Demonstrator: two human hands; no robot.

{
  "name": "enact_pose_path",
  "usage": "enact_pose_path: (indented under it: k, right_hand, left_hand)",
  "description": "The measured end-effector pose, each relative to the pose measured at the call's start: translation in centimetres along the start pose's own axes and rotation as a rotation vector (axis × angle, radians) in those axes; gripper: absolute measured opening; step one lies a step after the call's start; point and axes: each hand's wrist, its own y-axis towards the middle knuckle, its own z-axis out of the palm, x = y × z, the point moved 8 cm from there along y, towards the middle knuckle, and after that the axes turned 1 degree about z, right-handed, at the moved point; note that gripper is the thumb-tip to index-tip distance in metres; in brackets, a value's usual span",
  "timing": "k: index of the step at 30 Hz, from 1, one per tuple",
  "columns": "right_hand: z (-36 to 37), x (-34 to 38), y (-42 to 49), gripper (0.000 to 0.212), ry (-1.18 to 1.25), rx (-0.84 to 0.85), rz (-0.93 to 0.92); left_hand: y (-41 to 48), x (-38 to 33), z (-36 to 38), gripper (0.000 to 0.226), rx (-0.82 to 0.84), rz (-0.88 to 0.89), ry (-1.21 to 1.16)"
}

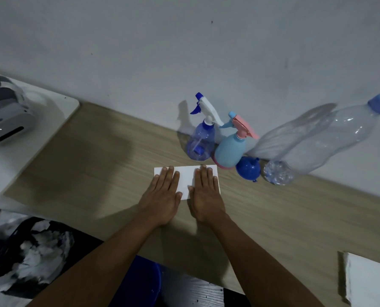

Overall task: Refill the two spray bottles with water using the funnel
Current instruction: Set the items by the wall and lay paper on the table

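Spray bottles stand upright against the wall (184, 41), just beyond the fingertips: the clear blue spray bottle (200, 140), with a white and blue trigger, is straight ahead of the right grip (205, 196), and the pale blue spray bottle (230, 151), with a pink trigger, is just beside it, further from the left grip (162, 196). Both grips lie palm down with straight fingers on a white sheet (185, 177) on the tabletop (96, 162), holding nothing. The blue funnel (247, 168) lies on its side out to the right of the right grip, between the pale bottle and a large capped water bottle (317, 142); how full that is I cannot tell. The spray bottles look like thin, light plastic and would probably tip easily. One grip should steady the body while the other twists the collar under the trigger. The water bottle is smooth and probably heavy, so it is best taken around its waist.
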Motion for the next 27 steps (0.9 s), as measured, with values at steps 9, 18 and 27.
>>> enact_pose_path:
  k: [9, 18, 27]
  right_hand:
    - [-1.6, -7.3, -4.3, 0.064, -0.004, -0.009, 0.079]
    - [-2.4, -15.5, -8.7, 0.063, 0.032, -0.025, 0.133]
    - [-4.3, -26.1, -14.6, 0.063, 0.059, -0.081, 0.257]
  left_hand:
    - [0.9, -8.3, 1.7, 0.081, 0.074, 0.091, 0.006]
    - [2.0, -17.1, 3.7, 0.072, 0.177, 0.151, 0.039]
    - [4.1, -28.8, 6.0, 0.065, 0.258, 0.249, 0.023]
